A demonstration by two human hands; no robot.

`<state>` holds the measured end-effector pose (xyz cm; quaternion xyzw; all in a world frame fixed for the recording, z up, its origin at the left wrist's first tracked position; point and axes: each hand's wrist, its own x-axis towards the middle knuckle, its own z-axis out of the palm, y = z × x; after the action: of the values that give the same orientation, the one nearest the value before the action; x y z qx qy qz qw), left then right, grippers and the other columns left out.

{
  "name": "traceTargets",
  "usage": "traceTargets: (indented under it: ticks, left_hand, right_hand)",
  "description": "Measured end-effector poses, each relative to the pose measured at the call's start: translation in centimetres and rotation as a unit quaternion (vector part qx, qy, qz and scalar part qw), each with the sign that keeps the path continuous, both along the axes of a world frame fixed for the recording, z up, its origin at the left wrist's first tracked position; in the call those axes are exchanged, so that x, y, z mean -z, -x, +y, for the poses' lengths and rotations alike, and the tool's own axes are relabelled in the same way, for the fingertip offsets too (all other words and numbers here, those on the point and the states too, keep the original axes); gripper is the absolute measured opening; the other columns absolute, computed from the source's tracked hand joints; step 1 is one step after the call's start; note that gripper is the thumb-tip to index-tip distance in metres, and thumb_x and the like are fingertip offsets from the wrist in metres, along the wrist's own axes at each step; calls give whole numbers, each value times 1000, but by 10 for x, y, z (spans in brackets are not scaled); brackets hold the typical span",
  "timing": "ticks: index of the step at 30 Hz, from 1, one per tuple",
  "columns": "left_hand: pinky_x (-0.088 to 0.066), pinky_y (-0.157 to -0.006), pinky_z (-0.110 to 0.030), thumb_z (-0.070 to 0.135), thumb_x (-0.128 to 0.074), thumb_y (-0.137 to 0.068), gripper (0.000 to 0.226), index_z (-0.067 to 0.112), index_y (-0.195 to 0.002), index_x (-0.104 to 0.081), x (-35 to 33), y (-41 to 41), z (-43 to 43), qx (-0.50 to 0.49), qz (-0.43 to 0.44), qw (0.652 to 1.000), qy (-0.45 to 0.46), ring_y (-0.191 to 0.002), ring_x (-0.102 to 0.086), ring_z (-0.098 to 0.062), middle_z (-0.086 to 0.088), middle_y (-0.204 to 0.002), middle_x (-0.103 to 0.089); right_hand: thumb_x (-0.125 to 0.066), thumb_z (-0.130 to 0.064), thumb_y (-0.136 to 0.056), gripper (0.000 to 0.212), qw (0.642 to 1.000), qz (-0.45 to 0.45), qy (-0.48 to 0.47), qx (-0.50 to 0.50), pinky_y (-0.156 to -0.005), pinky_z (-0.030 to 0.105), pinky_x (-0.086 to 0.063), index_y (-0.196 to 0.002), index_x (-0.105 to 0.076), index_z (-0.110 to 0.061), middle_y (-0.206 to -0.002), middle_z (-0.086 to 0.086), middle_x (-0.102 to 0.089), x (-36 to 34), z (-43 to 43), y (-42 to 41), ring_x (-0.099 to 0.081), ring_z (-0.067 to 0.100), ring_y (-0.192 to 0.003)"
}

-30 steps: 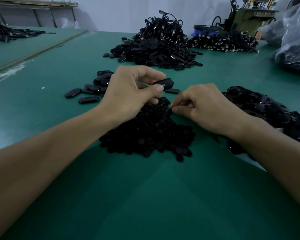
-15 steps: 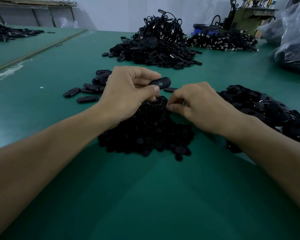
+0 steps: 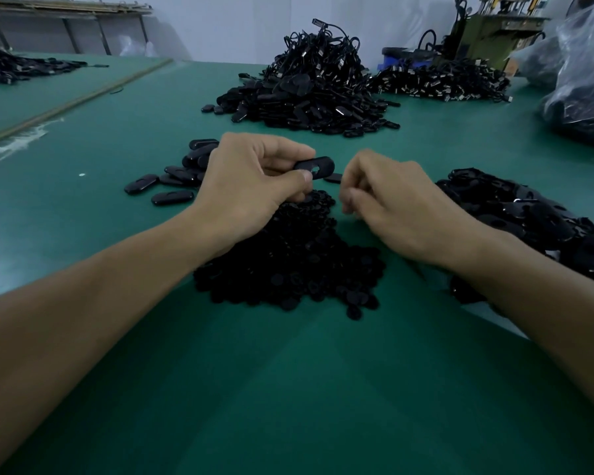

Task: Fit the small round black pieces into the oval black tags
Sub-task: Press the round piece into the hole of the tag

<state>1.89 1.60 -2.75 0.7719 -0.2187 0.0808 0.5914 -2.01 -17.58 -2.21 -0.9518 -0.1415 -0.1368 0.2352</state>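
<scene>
My left hand (image 3: 251, 186) pinches a black oval tag (image 3: 318, 167) between thumb and forefinger, just above the table, with the tag's hole facing me. A heap of small round black pieces (image 3: 288, 265) lies under and in front of both hands. My right hand (image 3: 395, 204) hovers a little right of the tag with its fingertips pinched together. They look blurred, and a dark bit between them seems to be one small round piece. Loose oval tags (image 3: 172, 186) lie to the left of my left hand.
A second heap of black parts (image 3: 528, 221) lies at my right forearm. At the back of the green table (image 3: 288, 389) are a tall pile of tags with cords (image 3: 309, 87) and another pile (image 3: 439, 80). A plastic bag (image 3: 587, 73) stands far right.
My right hand has lifted off the heap of round pieces and moved up towards the tag. My left hand has turned the tag, so its hole now shows.
</scene>
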Motion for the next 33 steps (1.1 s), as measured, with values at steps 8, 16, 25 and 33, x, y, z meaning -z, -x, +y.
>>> traceTargets:
  ticks: [8,16,25,33]
  left_hand:
    - [-63,-75,-31,4,-78,-85,20,20,-94,-71,-1,2,0,10,-19,1000,-10,-73,-76,-17,1,-78,-78]
    - [-64,-77,-37,2,-80,-82,22,22,-90,-73,-3,6,-4,16,-41,999,4,-70,-76,-19,-2,-80,-77]
    - [-62,-73,-32,2,-80,-82,19,18,-91,-75,-4,6,-8,35,-42,998,25,-73,-76,-21,-4,-82,-78]
    - [-62,-73,-31,0,-81,-80,24,22,-89,-74,-3,7,-8,35,-43,998,24,-73,-76,-20,-3,-81,-78]
  right_hand:
    - [-71,-18,-92,10,970,-86,-228,-4,-70,22,-54,-89,-71,-27,-76,-5,-72,-11,6,10,-70,7,-74]
    - [-75,-7,-88,13,958,-51,-283,-5,-66,20,-56,-91,-72,-19,-73,-2,-75,-14,9,13,-73,9,-71]
    - [-76,-14,-88,10,961,-93,-261,16,-67,15,-50,-90,-78,-24,-77,-10,-74,-13,11,12,-68,1,-71]
    - [-74,-13,-88,14,970,-100,-221,20,-68,20,-55,-87,-72,-26,-72,-9,-72,-13,11,14,-70,5,-70]
